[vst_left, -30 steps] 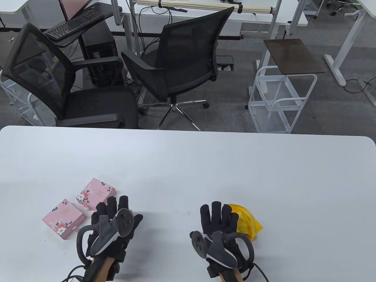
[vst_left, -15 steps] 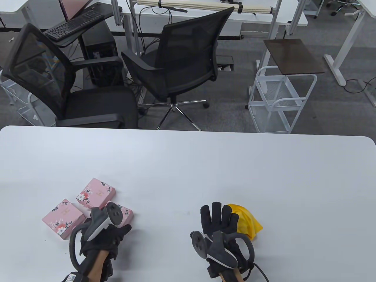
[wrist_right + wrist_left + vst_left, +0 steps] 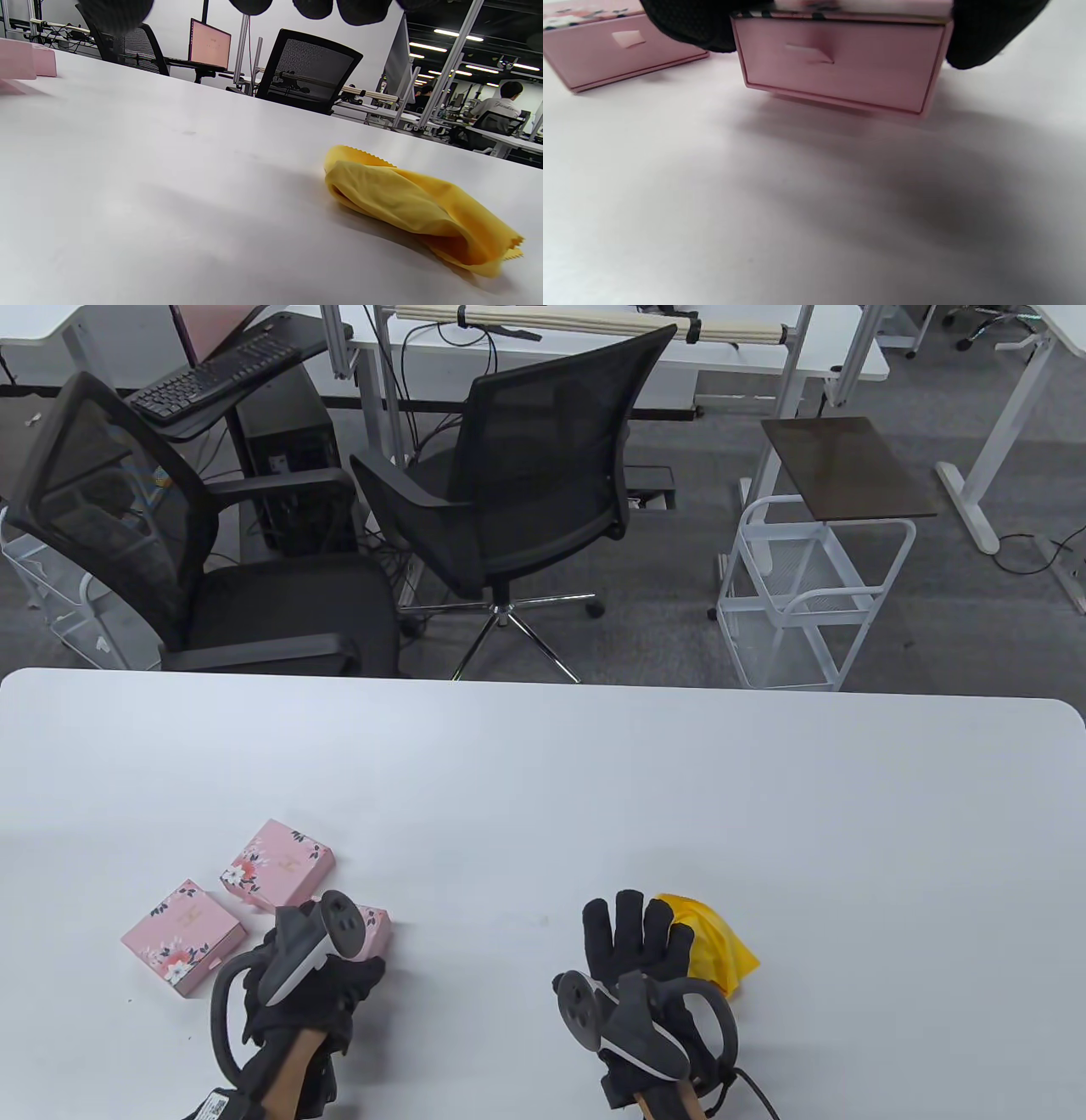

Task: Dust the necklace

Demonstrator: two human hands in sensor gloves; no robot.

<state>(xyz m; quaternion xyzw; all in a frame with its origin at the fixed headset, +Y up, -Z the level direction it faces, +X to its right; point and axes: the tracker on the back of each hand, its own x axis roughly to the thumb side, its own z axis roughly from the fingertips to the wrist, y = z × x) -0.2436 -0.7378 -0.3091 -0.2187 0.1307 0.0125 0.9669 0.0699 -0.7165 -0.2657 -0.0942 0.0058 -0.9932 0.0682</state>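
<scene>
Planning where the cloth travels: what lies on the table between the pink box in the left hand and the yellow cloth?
Only bare white table between the held pink box and the yellow cloth, apart from the right hand beside the cloth; the table view shows it.

No text, label or number can be read anywhere in these views
</scene>
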